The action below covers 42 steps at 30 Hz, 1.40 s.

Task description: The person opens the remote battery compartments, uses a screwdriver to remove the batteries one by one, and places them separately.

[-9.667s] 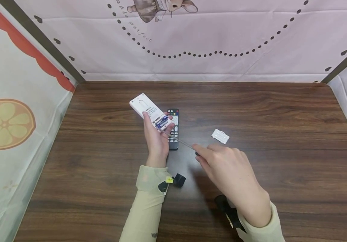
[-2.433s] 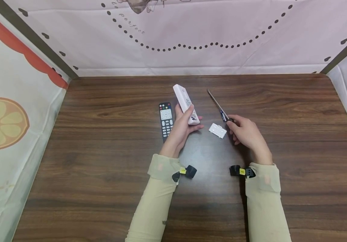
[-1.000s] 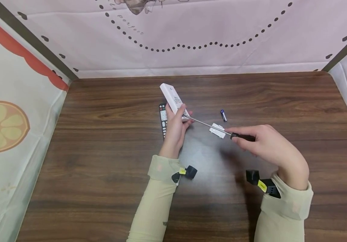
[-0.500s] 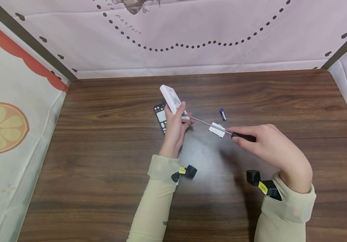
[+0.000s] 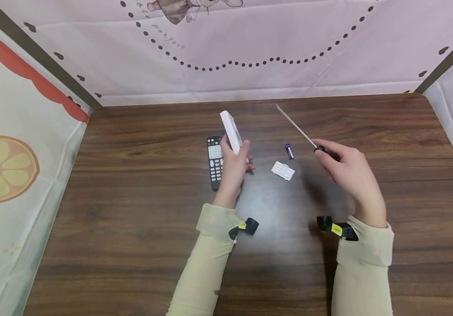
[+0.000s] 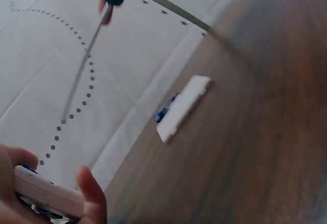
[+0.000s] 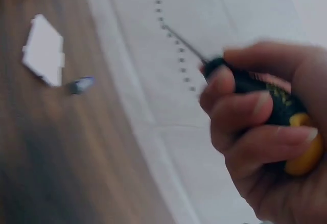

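My left hand point(image 5: 235, 166) grips a white remote control point(image 5: 231, 131) by its lower end, raised over the table and turned on its edge. A bit of blue battery point(image 6: 29, 168) shows at the remote's side in the left wrist view. My right hand point(image 5: 346, 169) holds a screwdriver point(image 7: 260, 93) with a dark and yellow handle, fingers curled round it. Its thin shaft point(image 5: 295, 125) points up and left, away from the remote. Between the hands, a blue and white battery point(image 5: 289, 151) lies on the table just beyond a white battery cover point(image 5: 283, 170).
A black remote control point(image 5: 215, 162) lies on the wooden table point(image 5: 131, 228), partly behind my left hand. A pale dotted cloth wall point(image 5: 270, 35) rises at the table's back edge, with another cloth point(image 5: 5, 237) along the left side.
The screwdriver tip has left the white remote's battery end and swung up and right. The remote has tilted further onto its edge. Since the earliest frame, one battery has come out onto the table.
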### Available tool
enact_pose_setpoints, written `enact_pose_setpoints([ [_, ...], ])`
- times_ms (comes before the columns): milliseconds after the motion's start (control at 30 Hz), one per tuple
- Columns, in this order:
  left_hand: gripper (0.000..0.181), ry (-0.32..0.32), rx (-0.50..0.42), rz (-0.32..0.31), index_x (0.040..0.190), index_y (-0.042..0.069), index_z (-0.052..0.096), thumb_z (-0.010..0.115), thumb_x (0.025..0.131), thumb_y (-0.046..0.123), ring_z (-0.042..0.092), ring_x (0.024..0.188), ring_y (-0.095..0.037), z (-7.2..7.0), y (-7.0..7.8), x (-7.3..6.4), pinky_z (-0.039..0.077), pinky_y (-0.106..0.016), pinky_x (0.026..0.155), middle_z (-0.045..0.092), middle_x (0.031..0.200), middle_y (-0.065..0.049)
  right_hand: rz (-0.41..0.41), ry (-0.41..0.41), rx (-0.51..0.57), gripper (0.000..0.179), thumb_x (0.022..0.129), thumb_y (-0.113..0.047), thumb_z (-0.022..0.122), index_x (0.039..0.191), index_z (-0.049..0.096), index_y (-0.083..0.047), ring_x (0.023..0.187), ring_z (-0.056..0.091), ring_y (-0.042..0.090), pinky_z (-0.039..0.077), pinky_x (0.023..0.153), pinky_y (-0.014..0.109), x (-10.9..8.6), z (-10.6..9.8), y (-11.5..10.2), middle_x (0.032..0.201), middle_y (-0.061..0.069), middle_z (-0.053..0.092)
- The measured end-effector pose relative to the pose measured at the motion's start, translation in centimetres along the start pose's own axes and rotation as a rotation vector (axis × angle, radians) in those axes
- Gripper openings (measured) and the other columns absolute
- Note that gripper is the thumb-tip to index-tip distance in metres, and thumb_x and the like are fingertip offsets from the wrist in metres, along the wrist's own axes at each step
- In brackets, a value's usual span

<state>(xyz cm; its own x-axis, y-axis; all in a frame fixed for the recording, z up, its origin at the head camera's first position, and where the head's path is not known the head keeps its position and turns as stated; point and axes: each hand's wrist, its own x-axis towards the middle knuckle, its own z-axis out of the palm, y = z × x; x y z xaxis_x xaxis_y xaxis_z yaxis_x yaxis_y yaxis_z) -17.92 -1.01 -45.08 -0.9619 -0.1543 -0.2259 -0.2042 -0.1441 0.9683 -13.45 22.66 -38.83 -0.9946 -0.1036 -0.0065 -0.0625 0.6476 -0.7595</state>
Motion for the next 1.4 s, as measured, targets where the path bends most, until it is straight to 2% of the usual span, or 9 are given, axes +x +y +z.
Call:
enact_pose_setpoints([
  [133,0.073,0.016,0.215,0.086,0.141,0.017,0.007,0.055,0.086,0.026,0.054,0.056,-0.023,0.5,-0.5,-0.1,0.052,-0.035,0.046,0.046,0.108,-0.017,0.068,0.078,0.104,0.033,0.09,-0.038,0.048,0.116,0.056,-0.019,0.047,0.045,0.019,0.037,0.042,0.03,1.3,1.9,1.3,0.062,0.01,0.05],
  [267,0.075,0.044,0.386,0.12,0.141,0.02,0.009,0.056,0.084,0.022,0.056,0.064,-0.025,1.1,-0.6,-0.2,0.051,-0.03,0.044,0.025,0.134,-0.016,0.149,0.072,0.307,0.031,0.091,-0.029,0.05,0.112,0.054,-0.007,0.042,0.043,0.014,0.034,0.034,0.026,2.3,3.6,2.6,0.064,0.006,0.051],
  [400,0.075,0.069,0.568,0.126,0.141,0.025,0.008,0.057,0.084,0.031,0.054,0.082,-0.027,1.7,-0.7,-0.1,0.05,-0.03,0.053,0.028,0.129,-0.013,0.236,0.068,0.552,0.033,0.091,-0.023,0.051,0.115,0.049,-0.001,0.041,0.04,0.01,0.028,0.031,0.022,2.7,4.9,3.2,0.064,0.003,0.049],
  [500,0.076,0.086,0.697,0.159,0.141,0.025,0.008,0.057,0.084,0.036,0.052,0.086,-0.028,2.1,-0.9,0.2,0.048,-0.036,0.062,0.032,0.123,-0.013,0.262,0.084,0.625,0.033,0.092,-0.022,0.05,0.116,0.048,0.0,0.04,0.039,0.009,0.027,0.031,0.021,2.7,5.5,3.5,0.064,0.003,0.048],
  [700,0.078,0.089,0.845,0.249,0.142,0.023,0.007,0.058,0.084,0.033,0.048,0.087,-0.026,2.8,-1.2,0.4,0.046,-0.039,0.07,0.032,0.115,-0.014,0.311,0.09,0.569,0.028,0.092,-0.023,0.049,0.114,0.051,-0.005,0.042,0.04,0.01,0.029,0.032,0.02,2.7,6.4,4.2,0.067,0.004,0.049],
  [933,0.079,0.082,0.899,0.312,0.143,0.019,0.007,0.059,0.085,0.032,0.042,0.1,-0.028,3.4,-1.0,0.1,0.045,-0.039,0.077,0.029,0.114,-0.015,0.316,0.073,0.484,0.028,0.092,-0.025,0.049,0.114,0.052,-0.008,0.043,0.041,0.011,0.032,0.033,0.021,3.0,6.5,4.0,0.069,0.006,0.05],
  [1100,0.079,0.08,0.897,0.306,0.143,0.019,0.008,0.059,0.084,0.033,0.042,0.1,-0.027,4.0,-1.2,-0.1,0.045,-0.039,0.077,0.029,0.115,-0.014,0.297,0.046,0.431,0.028,0.092,-0.022,0.048,0.114,0.053,-0.006,0.04,0.04,0.01,0.031,0.031,0.023,2.8,6.2,4.2,0.067,0.008,0.052],
  [1233,0.078,0.081,0.884,0.297,0.142,0.018,0.009,0.06,0.084,0.033,0.044,0.098,-0.027,3.9,-1.1,-0.2,0.046,-0.04,0.075,0.03,0.116,-0.015,0.29,0.012,0.379,0.031,0.092,-0.023,0.047,0.116,0.052,-0.005,0.04,0.043,0.01,0.035,0.032,0.025,2.7,6.3,4.0,0.069,0.011,0.056],
  [1400,0.079,0.072,0.838,0.242,0.142,0.022,0.008,0.059,0.083,0.034,0.045,0.096,-0.026,3.6,-0.9,-0.1,0.046,-0.039,0.073,0.029,0.119,-0.014,0.287,-0.04,0.328,0.032,0.092,-0.025,0.046,0.117,0.052,-0.005,0.043,0.047,0.011,0.04,0.036,0.027,2.9,6.7,3.7,0.073,0.014,0.058],
])
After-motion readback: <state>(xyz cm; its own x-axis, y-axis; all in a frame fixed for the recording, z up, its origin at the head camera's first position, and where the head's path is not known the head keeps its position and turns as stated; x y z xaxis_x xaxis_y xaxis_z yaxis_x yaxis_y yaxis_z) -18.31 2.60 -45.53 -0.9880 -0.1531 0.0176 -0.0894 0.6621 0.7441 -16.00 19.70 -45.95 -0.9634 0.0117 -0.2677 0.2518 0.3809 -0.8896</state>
